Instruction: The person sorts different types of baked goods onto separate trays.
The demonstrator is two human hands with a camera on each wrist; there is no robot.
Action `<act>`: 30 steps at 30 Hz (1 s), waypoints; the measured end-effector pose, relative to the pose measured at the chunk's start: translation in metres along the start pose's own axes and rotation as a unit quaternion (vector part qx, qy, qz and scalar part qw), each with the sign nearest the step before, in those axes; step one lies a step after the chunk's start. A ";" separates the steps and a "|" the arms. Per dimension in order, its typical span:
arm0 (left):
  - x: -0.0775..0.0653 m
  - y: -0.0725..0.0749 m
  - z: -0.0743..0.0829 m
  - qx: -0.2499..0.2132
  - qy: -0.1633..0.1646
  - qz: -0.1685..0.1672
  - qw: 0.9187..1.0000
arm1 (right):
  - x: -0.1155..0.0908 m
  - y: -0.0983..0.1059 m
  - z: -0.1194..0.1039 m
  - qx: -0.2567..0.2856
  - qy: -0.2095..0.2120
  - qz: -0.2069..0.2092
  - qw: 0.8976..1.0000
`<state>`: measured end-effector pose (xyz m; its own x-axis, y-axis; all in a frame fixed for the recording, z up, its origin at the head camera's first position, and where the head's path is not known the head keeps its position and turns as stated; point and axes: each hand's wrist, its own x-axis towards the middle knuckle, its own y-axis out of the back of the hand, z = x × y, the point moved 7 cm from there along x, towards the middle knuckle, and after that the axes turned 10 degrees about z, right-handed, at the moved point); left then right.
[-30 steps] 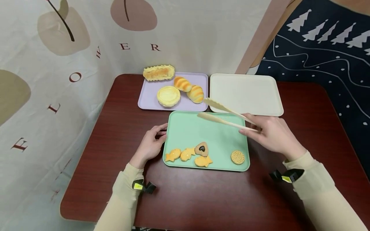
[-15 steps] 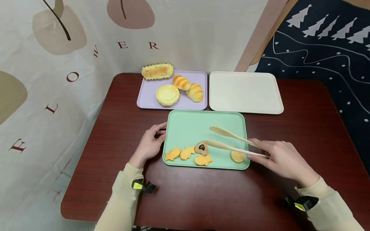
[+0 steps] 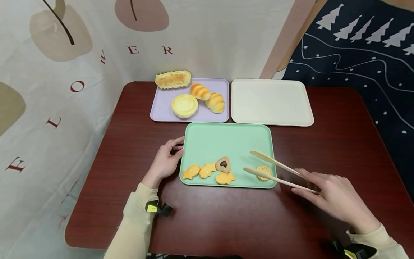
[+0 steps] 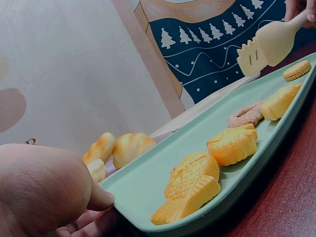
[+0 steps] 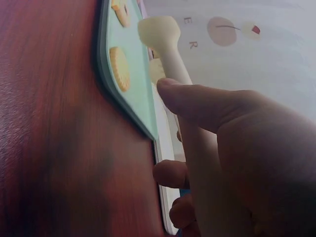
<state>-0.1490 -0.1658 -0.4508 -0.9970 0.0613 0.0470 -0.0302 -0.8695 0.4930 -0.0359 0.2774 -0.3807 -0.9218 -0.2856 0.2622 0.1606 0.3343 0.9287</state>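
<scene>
My right hand (image 3: pixel 337 196) grips a pair of pale tongs (image 3: pixel 279 163), thumb along one arm. The tong tips are spread above a round biscuit (image 3: pixel 263 172) at the right end of the green tray (image 3: pixel 226 138). In the right wrist view the round biscuit (image 5: pixel 119 68) shows below the tongs (image 5: pixel 197 148). My left hand (image 3: pixel 165 160) rests against the tray's left edge, its thumb at the rim in the left wrist view. Several fish-shaped biscuits (image 4: pixel 190 187) and a heart-shaped biscuit (image 3: pixel 223 164) with a dark centre lie along the tray's near side.
Behind the green tray stands a lilac tray (image 3: pixel 158 113) with two striped rolls (image 3: pixel 200 91), a round tart (image 3: pixel 184 105) and a long crimped pastry (image 3: pixel 173 79). To its right is a bare white tray (image 3: pixel 271 102). The dark red table (image 3: pixel 226 219) reaches to a curtain behind.
My right hand has moved toward me and right, bringing the tongs from above the green tray's far edge to over the round biscuit. The left hand stays at the tray's edge.
</scene>
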 end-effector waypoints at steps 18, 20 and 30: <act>-0.001 0.000 0.000 -0.001 0.003 0.000 1.000 | -0.022 0.012 0.008 -0.066 -0.037 -0.080 0.994; -0.001 0.000 0.000 -0.003 0.002 0.000 1.000 | -0.024 0.012 0.009 -0.070 -0.042 -0.090 0.993; 0.000 0.000 -0.001 -0.003 0.000 0.000 1.000 | -0.029 0.013 0.008 -0.061 0.000 -0.055 0.997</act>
<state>-0.1491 -0.1663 -0.4517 -0.9970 0.0610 0.0468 -0.0305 -0.8723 0.4880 -0.0102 0.2975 -0.3780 -0.9358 -0.3151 0.1580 0.1013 0.1889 0.9768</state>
